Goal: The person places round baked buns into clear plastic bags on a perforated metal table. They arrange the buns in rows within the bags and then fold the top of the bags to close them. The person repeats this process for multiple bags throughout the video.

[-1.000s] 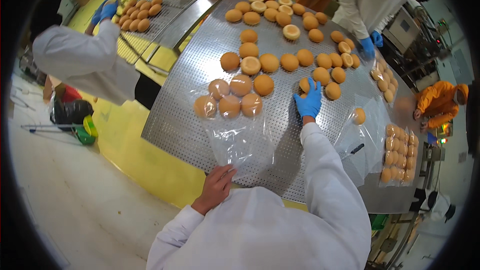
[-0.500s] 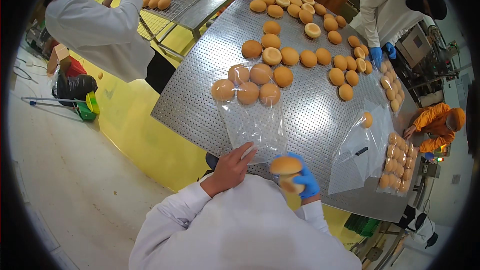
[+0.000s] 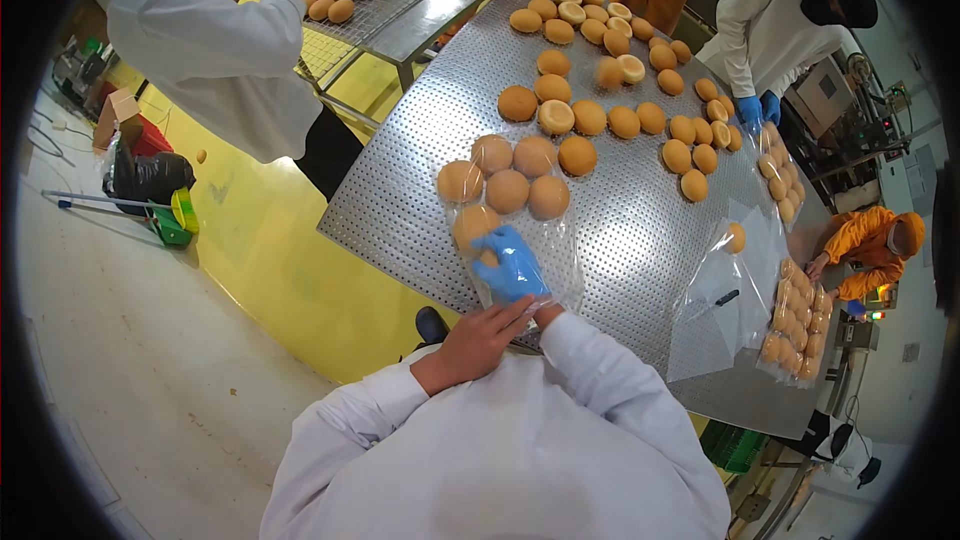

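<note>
A clear plastic bag [image 3: 565, 285] lies on the perforated metal table with several round golden-brown buns [image 3: 508, 191] at its far end. My bare left hand [image 3: 475, 345] is closed on the bag's near, open end. Inside the bag is my right hand [image 3: 511, 265] in a blue glove, its fingers bent round a bun [image 3: 477, 228] just behind the packed ones. Part of another bun shows under those fingers, mostly hidden. A single loose bun [image 3: 577, 156] sits just right of the bag's far end.
Loose buns [image 3: 623, 121] spread over the far part of the table [image 3: 400, 180]. At right lie clear plastic sheets [image 3: 700, 340], a dark pen-like object [image 3: 727, 297] and a filled bag of buns [image 3: 797, 325]. Co-workers stand at left, far right and right edge.
My right hand has carried two buns from near my body into the bag. My left hand stays at the bag's opening. The view has shifted slightly.
</note>
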### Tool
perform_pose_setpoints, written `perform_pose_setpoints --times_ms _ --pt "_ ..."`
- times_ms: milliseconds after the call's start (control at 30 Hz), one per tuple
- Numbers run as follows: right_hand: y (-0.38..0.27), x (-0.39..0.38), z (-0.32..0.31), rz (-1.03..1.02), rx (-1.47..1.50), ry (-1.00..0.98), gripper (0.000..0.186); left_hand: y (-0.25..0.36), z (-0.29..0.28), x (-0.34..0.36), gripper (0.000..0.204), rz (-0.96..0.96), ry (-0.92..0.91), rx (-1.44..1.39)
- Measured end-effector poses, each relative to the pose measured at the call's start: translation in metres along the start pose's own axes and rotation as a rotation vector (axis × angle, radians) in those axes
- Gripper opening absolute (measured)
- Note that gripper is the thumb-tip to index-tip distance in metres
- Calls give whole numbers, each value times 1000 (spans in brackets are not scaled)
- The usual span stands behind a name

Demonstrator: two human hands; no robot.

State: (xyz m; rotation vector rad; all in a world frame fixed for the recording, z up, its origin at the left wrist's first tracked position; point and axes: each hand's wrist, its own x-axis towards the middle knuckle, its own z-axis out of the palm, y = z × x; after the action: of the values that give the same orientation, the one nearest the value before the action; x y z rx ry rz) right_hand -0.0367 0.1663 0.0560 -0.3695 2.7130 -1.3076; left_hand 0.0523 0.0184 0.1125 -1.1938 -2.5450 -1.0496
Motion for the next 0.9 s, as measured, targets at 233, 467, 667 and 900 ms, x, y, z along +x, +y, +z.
perform_pose_setpoints --times_ms 233,467,667,900 --pt "20 26 36 -104 -68 24 33 1 -13 -9 57 -21 -150 -115" --pt "44 1 -9 12 -171 123 55 -8 -10 -8 70 5 -66 -34" --pt "41 -40 -39 275 -306 231 85 2 -8 2 65 -34 -199 -68" --pt "57 -51 -7 139 -38 702 72 3 19 18 63 -29 -128 13"
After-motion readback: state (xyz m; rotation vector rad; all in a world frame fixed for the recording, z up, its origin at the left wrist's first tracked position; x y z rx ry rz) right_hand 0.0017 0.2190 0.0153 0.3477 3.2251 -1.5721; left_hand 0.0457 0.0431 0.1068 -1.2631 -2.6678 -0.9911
